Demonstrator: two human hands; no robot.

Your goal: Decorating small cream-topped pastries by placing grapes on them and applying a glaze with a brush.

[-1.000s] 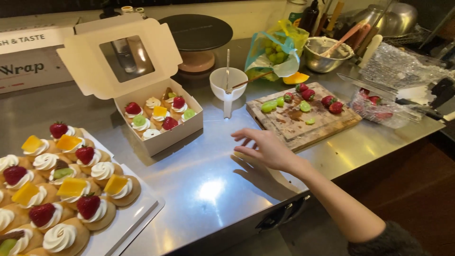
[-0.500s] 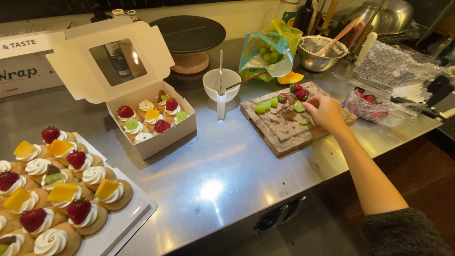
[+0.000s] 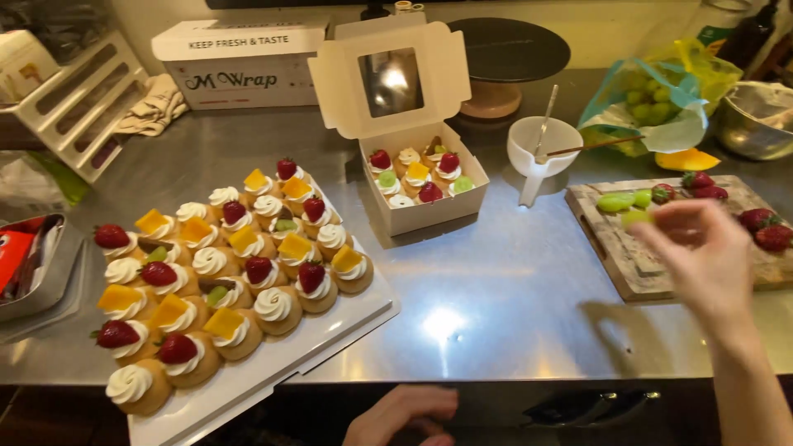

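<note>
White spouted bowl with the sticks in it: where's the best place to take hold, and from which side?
Take the white spouted bowl by its bare left rim, coming from above. The two sticks lean over the right and rear rim, and the spout points toward the counter's front edge, so both spots would crowd a grip.

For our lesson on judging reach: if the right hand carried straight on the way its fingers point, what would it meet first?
Probably the white pastry box of small fruit tarts: the right hand points left across bare steel counter. Its height is unclear.
</note>
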